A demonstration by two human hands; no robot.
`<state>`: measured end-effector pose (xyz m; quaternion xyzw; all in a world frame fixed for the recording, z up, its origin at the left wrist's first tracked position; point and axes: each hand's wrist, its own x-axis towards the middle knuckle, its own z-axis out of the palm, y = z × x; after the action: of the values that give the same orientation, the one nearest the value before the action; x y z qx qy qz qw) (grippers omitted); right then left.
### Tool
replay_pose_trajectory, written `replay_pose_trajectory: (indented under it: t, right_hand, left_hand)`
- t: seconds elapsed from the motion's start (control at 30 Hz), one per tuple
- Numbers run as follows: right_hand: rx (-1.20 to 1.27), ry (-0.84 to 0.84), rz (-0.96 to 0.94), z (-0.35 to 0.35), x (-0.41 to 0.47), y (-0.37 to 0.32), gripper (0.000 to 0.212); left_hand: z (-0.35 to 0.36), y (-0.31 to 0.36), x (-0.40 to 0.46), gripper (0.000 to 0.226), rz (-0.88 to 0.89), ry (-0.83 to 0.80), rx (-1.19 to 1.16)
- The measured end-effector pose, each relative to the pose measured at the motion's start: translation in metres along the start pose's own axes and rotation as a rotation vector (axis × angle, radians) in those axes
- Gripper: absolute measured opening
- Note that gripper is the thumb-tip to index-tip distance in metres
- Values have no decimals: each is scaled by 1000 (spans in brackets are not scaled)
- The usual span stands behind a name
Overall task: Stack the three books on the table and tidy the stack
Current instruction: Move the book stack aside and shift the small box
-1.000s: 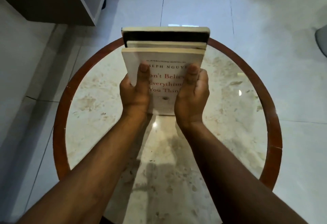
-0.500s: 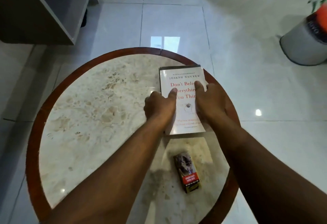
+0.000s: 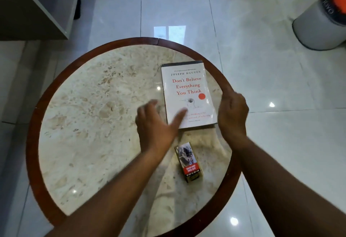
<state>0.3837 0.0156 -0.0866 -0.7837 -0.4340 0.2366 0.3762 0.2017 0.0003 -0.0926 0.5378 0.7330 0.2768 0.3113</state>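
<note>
A stack of books point(image 3: 187, 94) lies flat on the right half of the round marble table point(image 3: 89, 117). Its top book has a white cover with red title lettering; dark edges of the books beneath show along the far and near sides. My left hand point(image 3: 155, 124) hovers at the stack's near left corner, fingers spread, thumb over the cover's lower left. My right hand point(image 3: 232, 115) is just off the stack's right side, fingers loosely extended, holding nothing. Both hands look blurred.
A small cigarette pack point(image 3: 189, 161) lies on the table just near of the books. The table has a dark wooden rim point(image 3: 33, 124). On the tiled floor stand a grey shelf unit point(image 3: 37, 6) at far left and a grey bin point(image 3: 322, 23) at far right.
The stack, held upright in both hands a second ago, now lies flat on the table. Both hands have come off the top cover and moved apart to its sides.
</note>
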Motion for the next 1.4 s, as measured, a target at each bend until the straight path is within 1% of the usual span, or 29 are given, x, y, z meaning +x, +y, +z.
replay_pose_trajectory:
  t: [0.03,0.1,0.17,0.2,0.27,0.4,0.53,0.63,0.73,0.83,0.93,1.07,1.23,1.3,1.4]
  right_hand:
    - [-48,-4,-76,-8,-18,14,37]
    - [-155,-107,-198,-18,-54,41,41]
    - [-342,-208,-292,-21,-87,65,52]
    - [-452,-236,-350,-22,-101,73,56]
    - [-613,-280,-432,-23,-122,83,63]
    - [-733,-300,-452,-20,-135,89,76]
    - [-768,-341,-436,-15,-143,88,87]
    - [-801,-392,-492,-1,-164,83,94]
    - [-824,-436,-539,21,-188,72,101]
    - [-817,-475,-553,46,-201,52,107]
    - [-808,-514,-564,71,-205,29,109]
    - [-810,-495,-556,91,-205,16,108]
    - [-826,-458,-572,88,-204,23,108]
    - [-823,-461,-573,87,-204,22,108]
    - [-802,-489,-559,89,-207,19,108]
  left_hand:
    - [-5,-8,-24,102,88,-68,45]
    - [-9,-24,-67,115,200,-203,168]
    - [-7,-38,-91,125,259,-278,315]
    - [-6,-43,-96,127,264,-306,385]
    - [-7,-49,-96,120,265,-329,470]
    - [-17,-63,-86,106,283,-305,490]
    - [-48,-86,-71,102,282,-274,482]
    - [-88,-115,-49,106,245,-261,468]
    - [-134,-142,-13,113,220,-300,467]
    - [-176,-161,33,113,153,-341,482]
    - [-203,-171,76,113,126,-351,505]
    - [-220,-175,115,113,89,-344,554]
    - [-213,-170,122,114,69,-368,577]
    - [-211,-171,119,119,64,-386,600]
    - [-216,-167,113,137,11,-385,583]
